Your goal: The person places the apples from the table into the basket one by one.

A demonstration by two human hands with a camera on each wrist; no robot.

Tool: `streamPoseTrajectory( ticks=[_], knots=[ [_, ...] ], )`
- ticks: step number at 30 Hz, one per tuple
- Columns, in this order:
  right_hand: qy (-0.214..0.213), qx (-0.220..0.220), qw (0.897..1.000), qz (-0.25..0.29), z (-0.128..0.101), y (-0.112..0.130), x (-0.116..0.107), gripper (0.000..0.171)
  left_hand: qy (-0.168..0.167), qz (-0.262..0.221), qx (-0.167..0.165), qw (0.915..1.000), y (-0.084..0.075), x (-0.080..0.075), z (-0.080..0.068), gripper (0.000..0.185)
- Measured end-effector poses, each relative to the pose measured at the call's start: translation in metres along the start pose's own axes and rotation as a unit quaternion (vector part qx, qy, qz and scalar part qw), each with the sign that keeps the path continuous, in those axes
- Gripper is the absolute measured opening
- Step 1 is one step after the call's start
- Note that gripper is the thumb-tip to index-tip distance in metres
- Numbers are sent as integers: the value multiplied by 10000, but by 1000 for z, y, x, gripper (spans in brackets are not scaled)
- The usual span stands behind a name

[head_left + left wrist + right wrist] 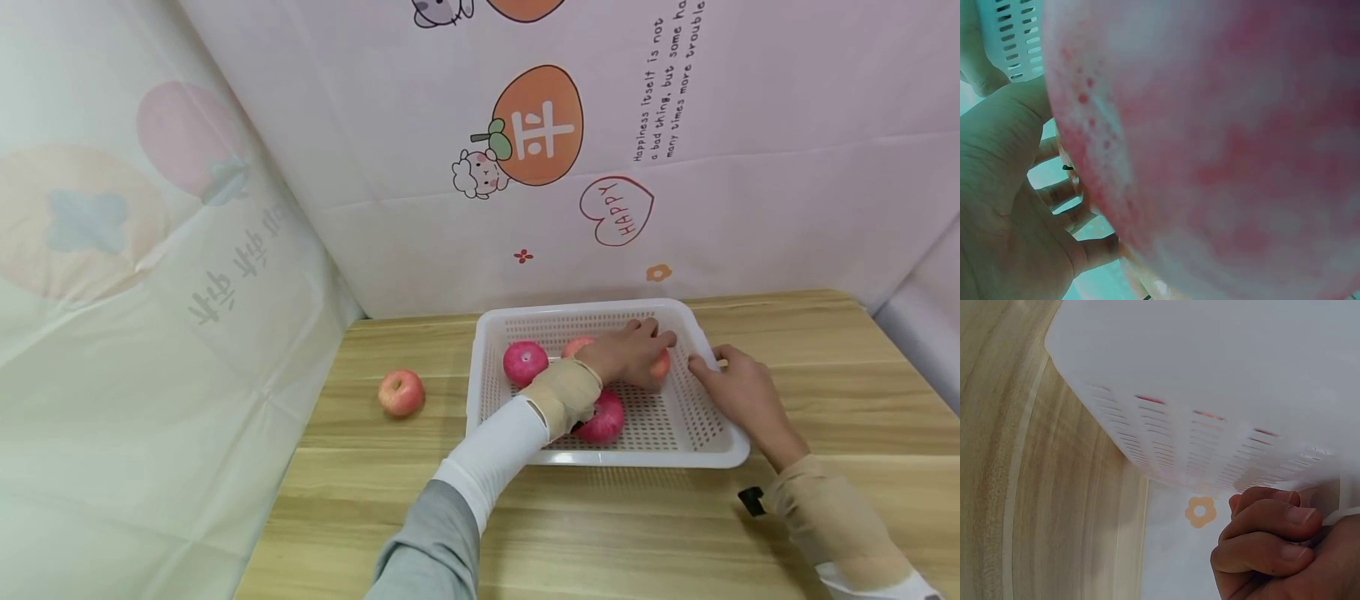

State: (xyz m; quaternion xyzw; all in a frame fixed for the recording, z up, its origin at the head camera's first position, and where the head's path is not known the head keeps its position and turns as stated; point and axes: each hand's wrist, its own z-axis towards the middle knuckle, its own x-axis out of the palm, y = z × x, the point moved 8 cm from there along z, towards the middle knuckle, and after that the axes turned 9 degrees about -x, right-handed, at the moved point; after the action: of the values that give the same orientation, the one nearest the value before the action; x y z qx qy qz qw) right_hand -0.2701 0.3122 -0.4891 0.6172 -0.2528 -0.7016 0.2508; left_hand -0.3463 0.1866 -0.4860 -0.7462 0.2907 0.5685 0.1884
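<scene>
My left hand (630,354) reaches into a white plastic basket (637,457), its fingers curled over a pale red apple (662,365) near the right wall. Deeper red apples (526,363) lie in the basket to the left and under my left wrist; another paler apple (576,346) is partly covered by the hand. One big red apple (1210,150) fills most of the left wrist view and hides part of the grip. At the basket's right side, my right hand (738,392) grips the rim, thumb on top. The right wrist view shows its fingers (1266,525) curled beside the outer wall.
A single apple (401,392) sits on the wooden table (360,483) left of the basket. Behind the table hangs a white printed cloth (420,225), with more cloth along the left side. A small black piece (752,501) shows by my right wrist.
</scene>
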Motion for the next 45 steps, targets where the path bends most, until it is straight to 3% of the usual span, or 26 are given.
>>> streamPoseTrajectory(
  ticks=[15, 29, 45],
  knots=[
    [115, 77, 9999, 25, 0, -1, 1, 66, -129, -19, 18, 9999, -1, -7, -4, 74],
    [140, 59, 9999, 10, -1, -1, 1, 68, -198, -288, 73, 9994, 14, -22, -19, 72],
    [88, 42, 9999, -64, 1, -1, 0, 64, -163, -22, 102, 9998, 27, -33, -35, 65]
  ],
)
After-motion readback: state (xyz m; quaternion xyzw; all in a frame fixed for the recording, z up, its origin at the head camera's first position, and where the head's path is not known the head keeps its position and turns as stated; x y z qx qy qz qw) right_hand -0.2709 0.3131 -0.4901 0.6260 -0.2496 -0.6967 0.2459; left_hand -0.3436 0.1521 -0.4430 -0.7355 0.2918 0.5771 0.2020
